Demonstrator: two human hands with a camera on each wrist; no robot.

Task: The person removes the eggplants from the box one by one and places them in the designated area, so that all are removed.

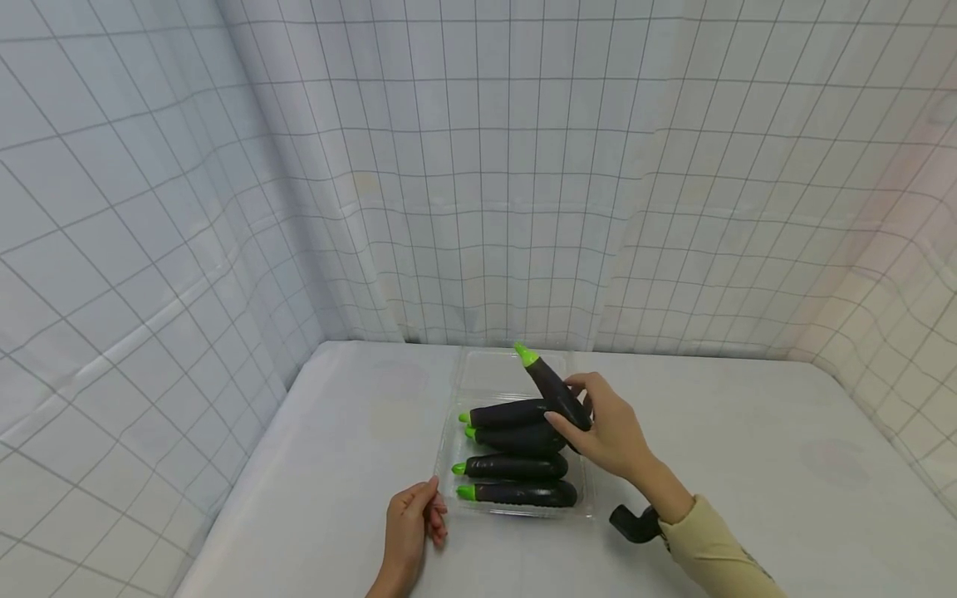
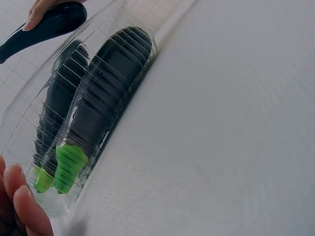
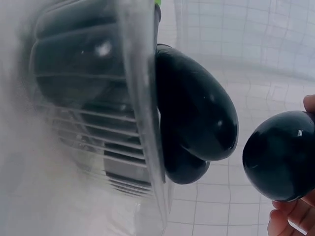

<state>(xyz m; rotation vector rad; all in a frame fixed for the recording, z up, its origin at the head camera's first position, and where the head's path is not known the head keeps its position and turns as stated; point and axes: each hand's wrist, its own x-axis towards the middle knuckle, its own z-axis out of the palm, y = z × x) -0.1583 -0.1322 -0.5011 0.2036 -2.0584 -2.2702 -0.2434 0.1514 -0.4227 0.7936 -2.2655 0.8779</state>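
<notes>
My right hand (image 1: 609, 423) holds a dark eggplant (image 1: 557, 390) with a bright green stem, tilted, above the right side of a clear plastic container (image 1: 516, 512). Several more eggplants (image 1: 516, 467) lie crosswise in it, stems to the left. In the right wrist view, the rounded ends of two eggplants (image 3: 197, 108) jut past the container's rim, apart from the held eggplant (image 3: 280, 155). By the container's front left corner is my left hand (image 1: 411, 523), its fingers loosely bent. Left fingertips (image 2: 29, 206) appear beside the clear wall; whether they touch it I cannot tell.
The container's clear lid (image 1: 489, 374) lies folded back behind it. A white table (image 1: 336, 448) extends on both sides, with gridded white curtains (image 1: 486, 166) at the back and sides. Beneath my right forearm is a black curved object (image 1: 635, 525).
</notes>
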